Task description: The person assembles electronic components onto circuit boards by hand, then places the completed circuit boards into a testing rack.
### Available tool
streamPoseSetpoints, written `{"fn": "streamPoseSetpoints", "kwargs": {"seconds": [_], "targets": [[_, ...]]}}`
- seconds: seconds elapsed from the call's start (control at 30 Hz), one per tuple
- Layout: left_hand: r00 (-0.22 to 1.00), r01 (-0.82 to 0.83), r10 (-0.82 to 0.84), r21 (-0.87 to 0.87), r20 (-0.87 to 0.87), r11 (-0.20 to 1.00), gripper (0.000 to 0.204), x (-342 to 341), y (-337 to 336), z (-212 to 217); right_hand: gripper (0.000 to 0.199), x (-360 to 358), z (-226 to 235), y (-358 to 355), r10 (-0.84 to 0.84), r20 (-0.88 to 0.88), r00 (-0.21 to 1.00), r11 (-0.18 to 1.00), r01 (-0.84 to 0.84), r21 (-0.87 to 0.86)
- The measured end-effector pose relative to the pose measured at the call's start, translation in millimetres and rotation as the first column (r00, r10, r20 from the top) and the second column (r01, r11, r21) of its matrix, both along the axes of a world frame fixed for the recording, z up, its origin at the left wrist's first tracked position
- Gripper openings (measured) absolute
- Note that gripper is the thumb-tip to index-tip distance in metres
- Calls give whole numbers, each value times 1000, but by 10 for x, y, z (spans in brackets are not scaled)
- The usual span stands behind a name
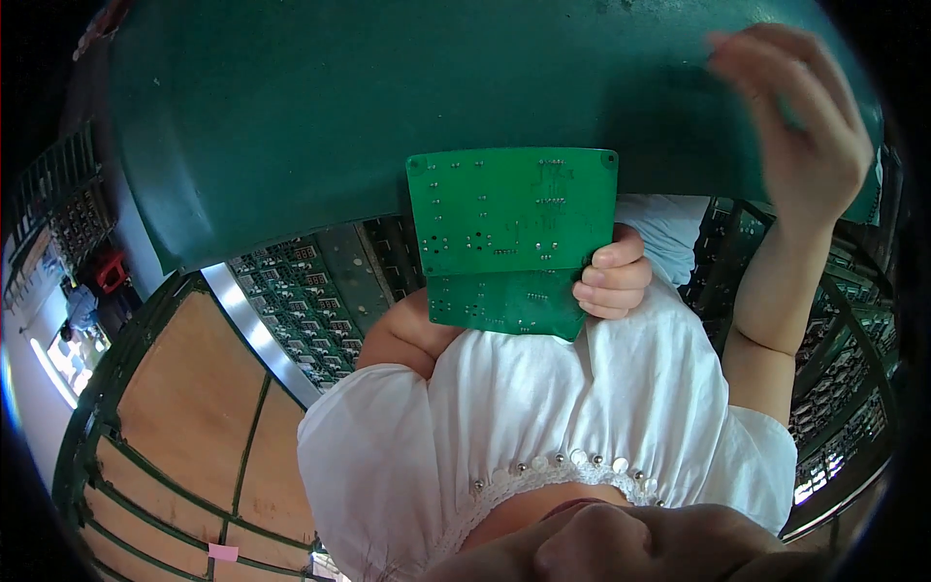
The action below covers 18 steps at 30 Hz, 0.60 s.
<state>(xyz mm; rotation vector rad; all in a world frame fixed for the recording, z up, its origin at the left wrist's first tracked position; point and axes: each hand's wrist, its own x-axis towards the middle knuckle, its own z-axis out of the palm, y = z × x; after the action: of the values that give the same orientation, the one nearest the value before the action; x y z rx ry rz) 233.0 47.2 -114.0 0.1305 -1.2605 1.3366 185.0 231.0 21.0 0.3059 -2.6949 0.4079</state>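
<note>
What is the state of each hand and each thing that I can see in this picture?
Left hand: closed on the green circuit boards.
Green circuit boards: two, overlapping, held upright above the lap.
Right hand: raised, fingers loosely open, at the green table edge; contact unclear.
Racks of boards: filled, standing beside the person.

Left hand (pixel 613 283) grips green circuit boards (pixel 512 238) against the chest; right hand (pixel 803 121) is raised at the green desk (pixel 339 107).

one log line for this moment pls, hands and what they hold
left hand: grips stacked green circuit boards by the right edge | right hand: raised, open, at green table edge | beside: racks of boards
</note>
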Motion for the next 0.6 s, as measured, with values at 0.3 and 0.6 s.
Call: {"fn": "streamPoseSetpoints", "kwargs": {"seconds": [0.3,0.6], "targets": [[999,-52,53,-69,12,996,9,9,-67,-3,20,377,-343,357,-285,-156,946,958,288,-4],[998,-56,52,-271,-23,961,7,-42,-224,137,24,835,-442,-249,-249,-129,960,934,202,-295]]}}
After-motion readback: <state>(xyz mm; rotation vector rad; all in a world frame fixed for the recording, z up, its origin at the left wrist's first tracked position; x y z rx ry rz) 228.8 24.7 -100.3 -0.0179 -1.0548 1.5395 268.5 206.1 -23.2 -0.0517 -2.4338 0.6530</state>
